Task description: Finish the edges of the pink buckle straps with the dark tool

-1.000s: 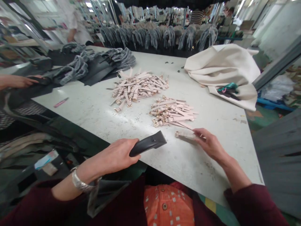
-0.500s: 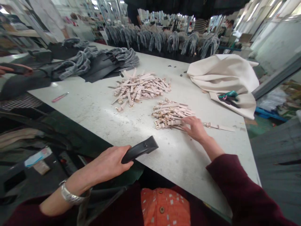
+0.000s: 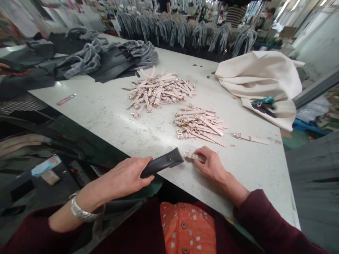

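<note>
My left hand (image 3: 127,176) is closed round a black leather strap piece (image 3: 162,165) whose flat end points right over the table's near edge. My right hand (image 3: 209,164) pinches a pale pink strap with a gold buckle (image 3: 191,156), its buckle end almost touching the black piece's tip. Just beyond lies a pile of pink buckle straps (image 3: 198,123). A second, larger pile (image 3: 160,91) is farther back. One single pink strap (image 3: 251,138) lies apart to the right.
A grey-white table (image 3: 111,116) carries a cream fabric bag (image 3: 262,81) at the back right, dark grey and black bag parts (image 3: 106,63) at the back left and a pink pen (image 3: 66,99). Another person's hand (image 3: 7,68) works at the far left.
My right hand drew back from the near pile toward me with one pink strap and brought it to the black piece's tip. My left hand stayed nearly in place.
</note>
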Motion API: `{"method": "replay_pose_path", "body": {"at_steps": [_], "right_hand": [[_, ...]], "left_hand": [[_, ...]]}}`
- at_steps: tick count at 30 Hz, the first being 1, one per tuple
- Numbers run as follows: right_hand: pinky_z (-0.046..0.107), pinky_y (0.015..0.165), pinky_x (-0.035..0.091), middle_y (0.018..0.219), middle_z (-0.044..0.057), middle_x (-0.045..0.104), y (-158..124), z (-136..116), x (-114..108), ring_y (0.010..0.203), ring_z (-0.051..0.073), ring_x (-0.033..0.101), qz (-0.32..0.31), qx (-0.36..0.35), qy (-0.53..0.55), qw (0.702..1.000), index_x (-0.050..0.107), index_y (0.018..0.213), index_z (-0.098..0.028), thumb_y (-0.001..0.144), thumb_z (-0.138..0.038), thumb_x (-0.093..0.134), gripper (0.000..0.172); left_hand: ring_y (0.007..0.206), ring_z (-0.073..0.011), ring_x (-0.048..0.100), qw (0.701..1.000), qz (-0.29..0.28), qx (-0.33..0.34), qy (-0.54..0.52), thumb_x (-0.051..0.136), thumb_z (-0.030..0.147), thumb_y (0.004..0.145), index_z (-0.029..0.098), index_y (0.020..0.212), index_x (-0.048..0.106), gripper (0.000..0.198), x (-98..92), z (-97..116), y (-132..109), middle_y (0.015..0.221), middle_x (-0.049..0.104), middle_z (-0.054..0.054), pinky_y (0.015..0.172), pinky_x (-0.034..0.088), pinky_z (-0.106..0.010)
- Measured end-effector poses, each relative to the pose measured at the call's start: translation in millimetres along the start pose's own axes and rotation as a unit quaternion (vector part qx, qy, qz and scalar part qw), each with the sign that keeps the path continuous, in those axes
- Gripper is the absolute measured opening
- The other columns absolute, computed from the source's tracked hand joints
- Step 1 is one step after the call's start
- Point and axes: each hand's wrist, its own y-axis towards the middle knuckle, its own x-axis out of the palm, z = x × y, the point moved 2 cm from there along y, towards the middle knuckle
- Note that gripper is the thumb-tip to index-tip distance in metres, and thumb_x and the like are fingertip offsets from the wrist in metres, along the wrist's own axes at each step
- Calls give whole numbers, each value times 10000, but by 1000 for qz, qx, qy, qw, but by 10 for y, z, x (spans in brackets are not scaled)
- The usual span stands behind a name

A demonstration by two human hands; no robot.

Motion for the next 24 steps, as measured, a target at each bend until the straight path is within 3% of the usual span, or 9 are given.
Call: {"method": "replay_pose_path", "body": {"at_steps": [4,9,19,24], "right_hand": [[303,700,443,833,49,580,-193,-8,117,797,185,528,6,-19,28,999,671,900,-214,738,-137,579,202],[324,729,447,874,53,576,-191,25,75,829,191,525,-16,-32,38,999,682,946,-226,773,-191,610,190],[258,656,417,859,33,579,-69,-108,98,735,141,542,-22,-10,61,998,649,992,-215,834,-256,582,176],[259,677,401,810,30,564,-114,-220,142,767,151,525,-78,-48,-7,996,671,882,-220,844,-238,564,115]], "left_hand": [[722,-183,604,998,-12,39,37,479,432,783,223,897,566,253,-4,42,17,799,649,-28,642,403,-280],[789,-210,613,993,-13,69,92,465,392,795,227,976,570,267,-60,96,62,848,649,-46,720,427,-318],[698,-185,615,997,-39,20,56,465,468,783,240,897,580,280,-217,2,21,789,670,-26,609,403,-277],[674,-184,614,998,-33,4,52,473,489,771,246,887,583,291,-249,-80,-101,763,672,-19,587,391,-274]]}}
